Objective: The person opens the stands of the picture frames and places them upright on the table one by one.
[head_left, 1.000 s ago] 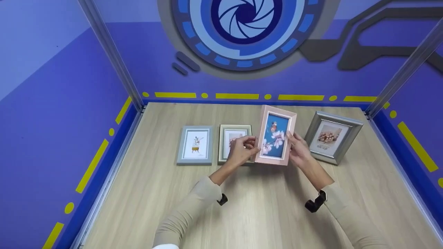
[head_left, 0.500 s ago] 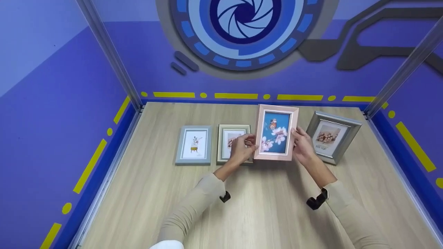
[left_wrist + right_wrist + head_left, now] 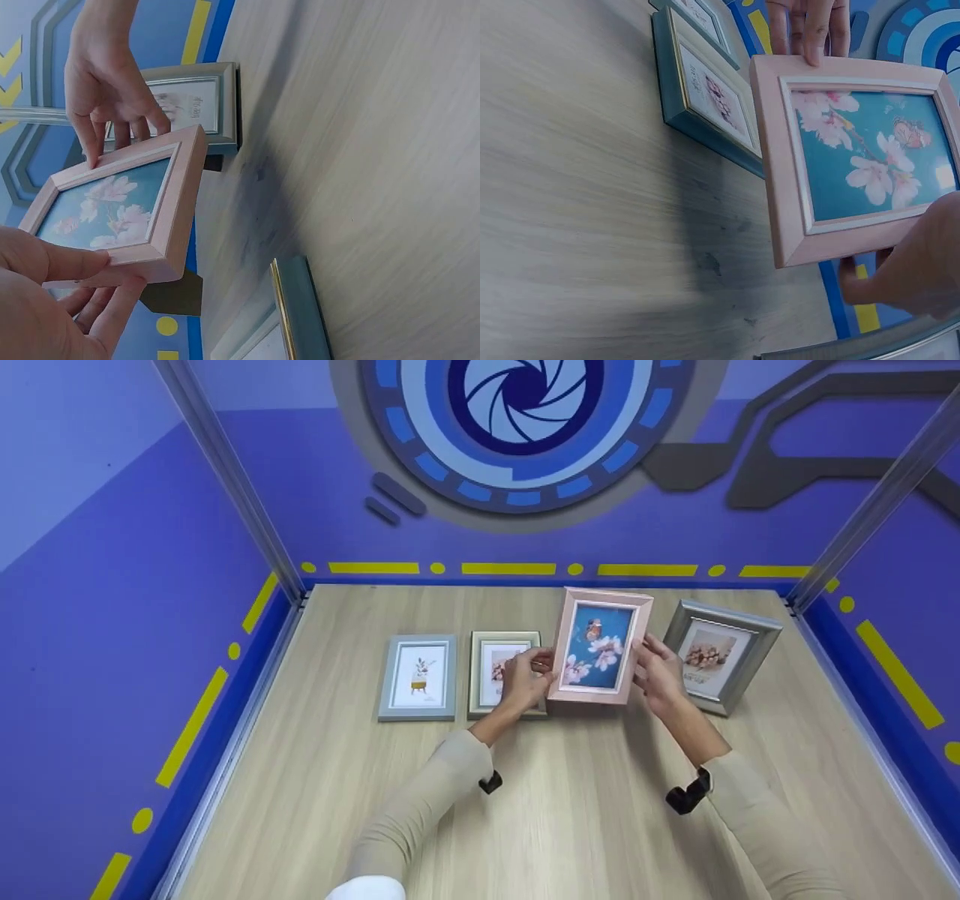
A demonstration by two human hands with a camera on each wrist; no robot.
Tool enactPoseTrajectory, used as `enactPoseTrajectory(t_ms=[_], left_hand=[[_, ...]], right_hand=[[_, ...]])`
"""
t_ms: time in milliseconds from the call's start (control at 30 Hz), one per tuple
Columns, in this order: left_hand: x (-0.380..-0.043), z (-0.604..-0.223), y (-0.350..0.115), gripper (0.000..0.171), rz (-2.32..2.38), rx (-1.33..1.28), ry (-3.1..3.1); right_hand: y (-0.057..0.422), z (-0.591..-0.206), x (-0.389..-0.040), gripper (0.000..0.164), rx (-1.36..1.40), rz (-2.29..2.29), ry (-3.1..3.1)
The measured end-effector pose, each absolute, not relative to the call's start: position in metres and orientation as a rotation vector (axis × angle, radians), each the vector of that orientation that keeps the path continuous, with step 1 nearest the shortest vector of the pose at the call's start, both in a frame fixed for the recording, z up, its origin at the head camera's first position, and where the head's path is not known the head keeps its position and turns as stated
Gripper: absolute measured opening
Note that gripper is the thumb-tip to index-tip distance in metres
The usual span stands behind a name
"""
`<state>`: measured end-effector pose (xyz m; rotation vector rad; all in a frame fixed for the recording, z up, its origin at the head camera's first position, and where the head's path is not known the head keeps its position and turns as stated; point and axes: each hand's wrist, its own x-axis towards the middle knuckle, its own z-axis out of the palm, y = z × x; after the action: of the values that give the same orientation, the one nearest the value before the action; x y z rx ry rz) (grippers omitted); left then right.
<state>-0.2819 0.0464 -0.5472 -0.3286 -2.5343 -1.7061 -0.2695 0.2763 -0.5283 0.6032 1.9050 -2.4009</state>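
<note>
A pink picture frame [image 3: 601, 649] with a butterfly and blossom picture is held above the table between both hands, face toward me. My left hand [image 3: 525, 682] pinches its left side, thumb on the front and fingers behind. On the opposite side, my right hand [image 3: 660, 675] grips the edge with its thumb at the front rim. In the left wrist view, a dark stand leg [image 3: 176, 294] shows behind the frame's lower edge. A gold-rimmed frame [image 3: 487, 639] lies behind the left hand and is partly covered by it. Close beside the right hand stands a silver-grey frame [image 3: 742, 660], leaning back.
A blue-grey frame [image 3: 386, 679] with a plant picture is at the left end of the row. The wooden table [image 3: 555, 825] ends at a blue patterned back wall [image 3: 315, 495], with metal posts at both rear corners.
The pink frame has turned to face me more squarely, then tipped slightly, with its lower edge rising. The left hand has shifted a little right with it. The other frames stay put.
</note>
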Motion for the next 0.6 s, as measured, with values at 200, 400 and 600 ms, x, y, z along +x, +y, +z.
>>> enactPoseTrajectory(t_ms=[200, 400, 600], left_hand=[[-0.29, -0.555, 0.053, 0.032, -1.677, -0.311, -2.523], [-0.302, -0.559, 0.06, 0.032, -1.631, -0.299, -2.529], [-0.315, -0.563, 0.068, 0.03, -1.587, -0.28, -2.563]], right_hand=[[0.274, -0.526, -0.27, 0.056, 0.674, -2.388, 1.979], [0.274, -0.526, -0.274, 0.053, 0.714, -2.417, 2.035], [0.272, -0.529, -0.28, 0.054, 0.685, -2.386, 2.111]])
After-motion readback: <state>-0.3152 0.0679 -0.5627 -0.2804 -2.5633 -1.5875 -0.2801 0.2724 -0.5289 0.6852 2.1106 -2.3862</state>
